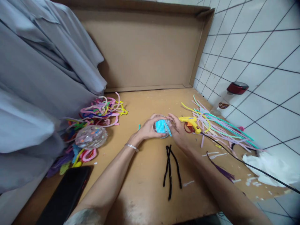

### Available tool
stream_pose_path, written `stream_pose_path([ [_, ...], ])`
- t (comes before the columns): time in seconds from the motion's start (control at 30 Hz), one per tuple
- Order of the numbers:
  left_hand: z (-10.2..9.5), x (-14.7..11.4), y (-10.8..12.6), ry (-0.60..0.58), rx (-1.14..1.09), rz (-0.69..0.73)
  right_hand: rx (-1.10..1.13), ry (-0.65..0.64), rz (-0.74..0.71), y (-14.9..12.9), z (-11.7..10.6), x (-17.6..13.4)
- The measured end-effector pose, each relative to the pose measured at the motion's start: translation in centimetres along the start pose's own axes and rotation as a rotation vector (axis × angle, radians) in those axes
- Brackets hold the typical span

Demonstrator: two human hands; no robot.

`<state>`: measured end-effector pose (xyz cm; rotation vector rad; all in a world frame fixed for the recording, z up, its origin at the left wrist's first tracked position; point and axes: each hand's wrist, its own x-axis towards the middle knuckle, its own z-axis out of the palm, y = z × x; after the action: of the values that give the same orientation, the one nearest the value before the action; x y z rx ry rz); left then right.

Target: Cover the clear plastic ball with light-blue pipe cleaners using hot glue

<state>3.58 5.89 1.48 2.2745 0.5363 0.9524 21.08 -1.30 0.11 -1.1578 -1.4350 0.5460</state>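
Over the middle of the table, a small clear container with light blue pipe cleaner [160,127] wound in rows around it is held between both hands. My left hand [150,127] is closed around its left side, thumb toward me and fingers at the far side. My right hand [177,128] closes on the right side, by a loose blue end that slants down; its fingertips are partly hidden. Several black pipe cleaners [169,172] lie bent on the table just below the hands. A yellow glue gun [192,123] rests right of my right hand, its black cord running to the right.
Pastel pipe cleaners [215,125] spread at the right, near a clear jar with a dark red lid [237,88] and crumpled white tissue [269,167]. At left are tangled colourful pipe cleaners [103,109], a clear ball-like container [91,137] and a black phone [65,190]. Cardboard [145,47] stands behind.
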Motion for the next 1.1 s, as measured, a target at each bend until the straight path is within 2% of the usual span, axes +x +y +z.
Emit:
stream_pose_path([
  [0.4,0.1,0.0,0.1,0.015,0.016,-0.043,-0.067,0.009,-0.001,0.4,0.2,-0.1],
  [0.77,0.1,0.0,-0.1,0.017,-0.012,-0.014,0.016,0.011,0.028,-0.2,0.4,-0.2],
  [1.1,0.3,0.1,-0.4,0.042,-0.043,-0.016,-0.108,0.183,0.053,-2.9,-0.4,0.0],
])
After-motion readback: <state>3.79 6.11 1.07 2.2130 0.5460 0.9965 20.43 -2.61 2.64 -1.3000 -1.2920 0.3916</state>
